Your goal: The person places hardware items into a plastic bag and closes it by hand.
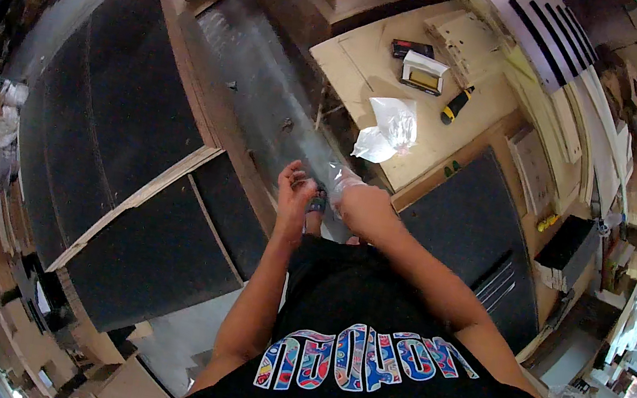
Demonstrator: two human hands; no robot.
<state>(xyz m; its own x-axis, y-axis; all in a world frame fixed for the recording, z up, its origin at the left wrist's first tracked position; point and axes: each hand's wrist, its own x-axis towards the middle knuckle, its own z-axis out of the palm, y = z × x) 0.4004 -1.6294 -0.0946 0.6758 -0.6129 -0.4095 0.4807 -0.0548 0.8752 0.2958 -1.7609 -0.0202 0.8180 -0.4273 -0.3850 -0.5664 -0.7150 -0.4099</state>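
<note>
the left hand (295,187) is bare, its fingers curled loosely, and it pinches the cuff edge of a thin clear plastic glove (342,179) that is going onto the right hand (359,205). the right hand is partly inside that glove, fingers pointing away from the body; whether they are spread or bent inside the film cannot be told. both hands are held in the air in front of the body, above the dark floor strip between the work surfaces, just off the near corner of the pale wooden worktop (355,64).

procedure note, as a judgement: keep the cuff held open with the left hand, push the right fingers straight in one per sleeve, and pull the cuff toward the wrist evenly. thin film tears if it is tugged from one side only.

counted items on the worktop:
- one crumpled clear plastic bag (388,129), near the near edge, closest to the hands.
- one yellow-and-black handled tool (456,105), toward the right edge.
- one small white open box (424,72), near the middle.
- one small dark flat object (412,49), just beyond the box.

to the left and right of the person lie large black panels (125,112) framed in pale wood. their exact count cannot be told.
</note>
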